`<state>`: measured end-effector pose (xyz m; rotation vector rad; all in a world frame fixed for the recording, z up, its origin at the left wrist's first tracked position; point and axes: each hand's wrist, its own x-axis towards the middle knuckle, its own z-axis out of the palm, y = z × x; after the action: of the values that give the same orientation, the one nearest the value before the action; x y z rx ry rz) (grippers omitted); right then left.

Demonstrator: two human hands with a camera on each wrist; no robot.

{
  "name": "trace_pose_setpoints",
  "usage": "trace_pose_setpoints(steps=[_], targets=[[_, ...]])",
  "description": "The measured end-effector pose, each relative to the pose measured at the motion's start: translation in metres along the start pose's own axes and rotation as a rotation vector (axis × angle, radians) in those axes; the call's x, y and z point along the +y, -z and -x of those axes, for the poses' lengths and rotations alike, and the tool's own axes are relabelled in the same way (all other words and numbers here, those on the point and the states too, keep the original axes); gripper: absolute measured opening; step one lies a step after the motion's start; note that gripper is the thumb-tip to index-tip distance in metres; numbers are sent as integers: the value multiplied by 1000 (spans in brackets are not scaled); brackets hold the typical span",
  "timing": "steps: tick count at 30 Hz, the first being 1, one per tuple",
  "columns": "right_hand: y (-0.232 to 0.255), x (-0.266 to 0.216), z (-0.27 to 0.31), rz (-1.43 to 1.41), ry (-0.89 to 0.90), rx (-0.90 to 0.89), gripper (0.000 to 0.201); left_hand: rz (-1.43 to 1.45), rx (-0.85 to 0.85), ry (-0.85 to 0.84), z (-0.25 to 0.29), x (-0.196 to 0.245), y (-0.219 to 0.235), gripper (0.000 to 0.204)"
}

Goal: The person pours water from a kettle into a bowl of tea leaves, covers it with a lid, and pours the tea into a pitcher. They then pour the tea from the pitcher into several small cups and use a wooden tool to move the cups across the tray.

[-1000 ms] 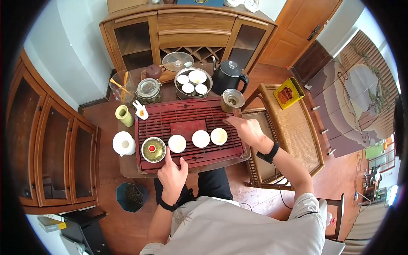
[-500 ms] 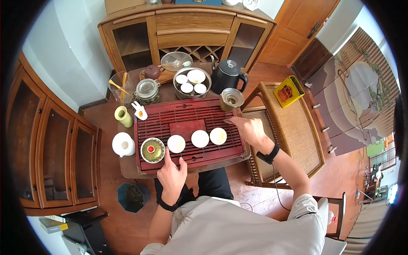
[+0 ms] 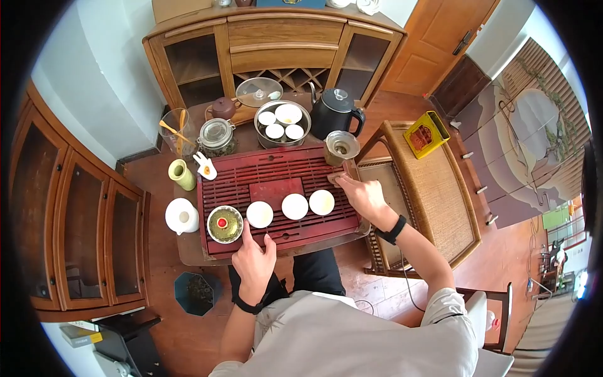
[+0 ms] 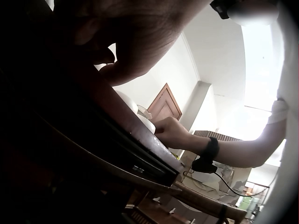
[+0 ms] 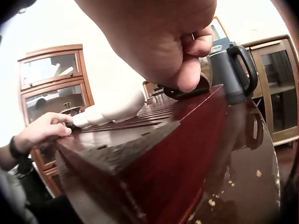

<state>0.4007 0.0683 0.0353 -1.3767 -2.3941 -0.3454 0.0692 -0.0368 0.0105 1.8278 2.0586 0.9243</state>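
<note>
On the red slatted tea tray [image 3: 282,235], my left hand [image 3: 253,261] rests at the front edge, its index finger pointing up between the gaiwan [image 3: 225,224] and the leftmost white cup [image 3: 259,214]. It holds nothing visible. Two more white cups [image 3: 294,206] stand to the right in a row. At the tray's right end my right hand [image 3: 365,200] pinches a small dark brown curved piece [image 5: 202,88], low against the tray top; its full shape is hidden under the fingers. Just behind it is a glass pitcher with a strainer [image 3: 341,148].
Behind the tray stand a black kettle [image 3: 336,114], a steel bowl of white cups [image 3: 282,138] and a lidded glass jar [image 3: 217,137]. A white pot [image 3: 181,216] and green vase [image 3: 181,174] are left. A yellow tin [image 3: 426,135] sits on the rattan shelf at right.
My right hand has turned slightly at the wrist and drawn a little toward me, and more of the brown piece shows at its fingertips. The left hand stays in place.
</note>
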Motion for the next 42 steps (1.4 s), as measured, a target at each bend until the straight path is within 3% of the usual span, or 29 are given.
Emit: trace_pose_setpoints(steps=[5, 11, 13, 20, 24, 27, 32, 36, 39, 42], targets=[[23, -6, -4, -50, 12, -62, 36, 12, -8, 40, 0, 2, 0, 70], [15, -13, -7, -43, 11, 22, 35, -3, -22, 37, 0, 2, 2, 69], [25, -18, 0, -136, 11, -46, 36, -7, -13, 21, 0, 1, 2, 69], [57, -30, 45, -42, 43, -182, 45, 13, 12, 2, 0, 0, -1, 69], [60, -28, 48, -22, 73, -160, 50, 7, 5, -4, 0, 0, 1, 69], [73, -29, 37, -38, 71, -265, 46, 9, 10, -7, 0, 0, 1, 69], [100, -21, 18, -86, 84, -494, 23, 9, 12, -6, 0, 0, 1, 69], [102, -9, 1, -230, -53, -403, 19, 9, 22, -13, 1, 0, -1, 69], [94, -7, -11, -250, -100, -559, 21, 9, 5, -5, 0, 0, 0, 69], [75, -8, -16, -188, -137, -518, 21, -9, 6, -14, 0, 0, 0, 69]])
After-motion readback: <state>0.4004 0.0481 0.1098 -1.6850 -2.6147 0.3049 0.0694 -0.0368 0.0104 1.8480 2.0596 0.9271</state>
